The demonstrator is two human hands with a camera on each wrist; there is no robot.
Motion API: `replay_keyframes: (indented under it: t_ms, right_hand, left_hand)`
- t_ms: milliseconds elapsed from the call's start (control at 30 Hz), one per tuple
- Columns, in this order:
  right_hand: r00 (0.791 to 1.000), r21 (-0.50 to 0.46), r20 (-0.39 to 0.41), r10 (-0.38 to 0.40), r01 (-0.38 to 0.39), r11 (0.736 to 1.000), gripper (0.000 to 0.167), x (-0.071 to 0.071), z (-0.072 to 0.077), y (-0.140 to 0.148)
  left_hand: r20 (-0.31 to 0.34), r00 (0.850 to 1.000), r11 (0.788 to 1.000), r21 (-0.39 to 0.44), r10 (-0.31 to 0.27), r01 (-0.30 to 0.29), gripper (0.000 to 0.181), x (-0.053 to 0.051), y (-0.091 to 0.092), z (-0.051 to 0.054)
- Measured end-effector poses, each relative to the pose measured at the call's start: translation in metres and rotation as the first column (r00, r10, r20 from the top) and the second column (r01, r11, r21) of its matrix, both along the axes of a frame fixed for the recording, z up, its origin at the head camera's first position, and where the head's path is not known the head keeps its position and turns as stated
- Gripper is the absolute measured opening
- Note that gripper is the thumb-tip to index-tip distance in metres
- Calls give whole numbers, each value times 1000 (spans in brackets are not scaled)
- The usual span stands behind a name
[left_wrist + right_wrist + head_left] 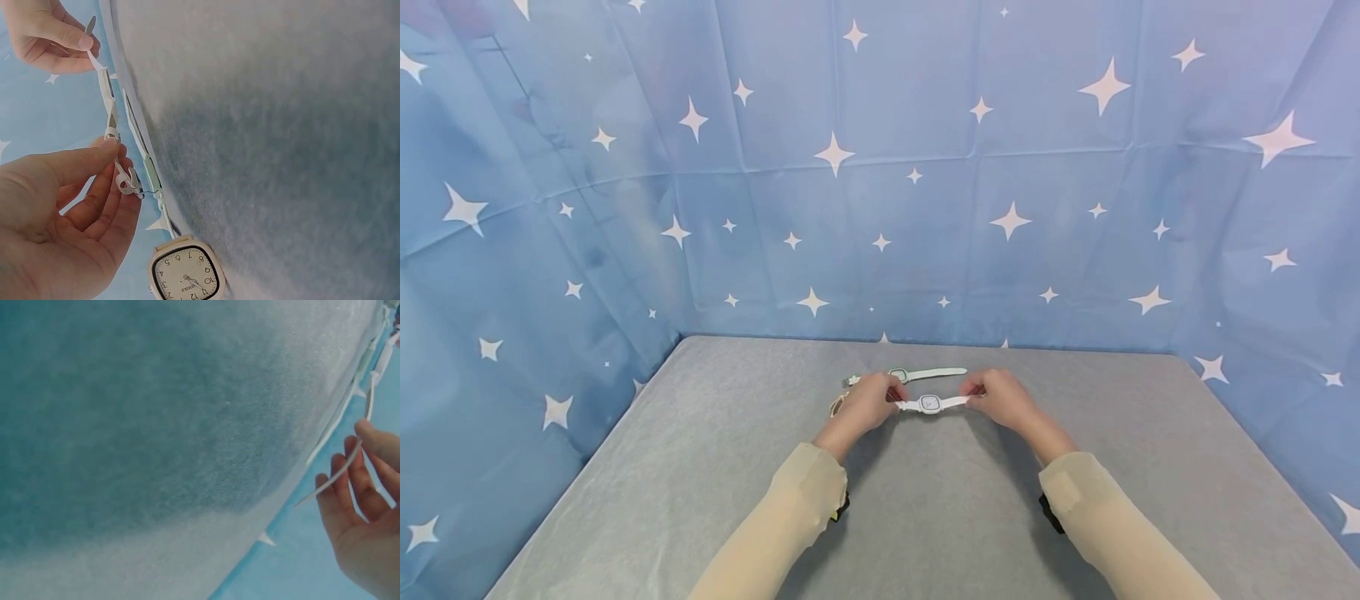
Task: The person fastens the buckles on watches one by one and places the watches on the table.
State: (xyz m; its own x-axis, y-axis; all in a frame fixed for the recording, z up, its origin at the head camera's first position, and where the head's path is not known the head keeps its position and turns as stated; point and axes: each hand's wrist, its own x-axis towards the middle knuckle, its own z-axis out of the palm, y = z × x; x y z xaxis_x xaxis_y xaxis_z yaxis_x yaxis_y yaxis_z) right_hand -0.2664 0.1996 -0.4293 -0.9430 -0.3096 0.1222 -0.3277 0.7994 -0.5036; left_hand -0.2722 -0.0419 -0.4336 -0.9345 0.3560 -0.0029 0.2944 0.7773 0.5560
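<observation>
A white watch (929,404) is stretched between both hands, its face up in the head view. My left hand (867,402) pinches the buckle end of its strap; in the left wrist view the thumb and fingers of that hand (81,206) hold the strap beside the buckle (128,181). My right hand (1006,402) pinches the other strap end, and the right wrist view shows the thin strap (340,469) between thumb and fingers (369,487). Behind it lies a second watch with a pale green-edged case (898,376), partly hidden by my left hand.
A third watch, beige with a square dial (186,275), lies on the grey cloth-covered table (940,517) by my left hand; only part of it (837,405) shows in the head view. A blue curtain with white stars (925,208) stands behind the table and at both sides.
</observation>
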Motion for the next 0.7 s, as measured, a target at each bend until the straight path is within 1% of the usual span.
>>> replay_keyframes:
  t_ms: [300, 500, 700]
  right_hand:
    - [1000, -10, 7, 18, -18, 1000, 7, 5, 0, 2]
    - [1000, -10, 29, 10, -9, 1000, 7, 7, 2, 3]
    - [1000, -4, 19, 24, -24, 1000, 6, 9, 2, 5]
  left_hand:
    - [-9, 1000, 1000, -1, -13, 13, 14, 3, -1, 1]
    - [-15, 1000, 1000, 5, -14, 14, 14, 4, -1, 1]
    - [-18, 1000, 1000, 16, -17, 18, 14, 7, -2, 1]
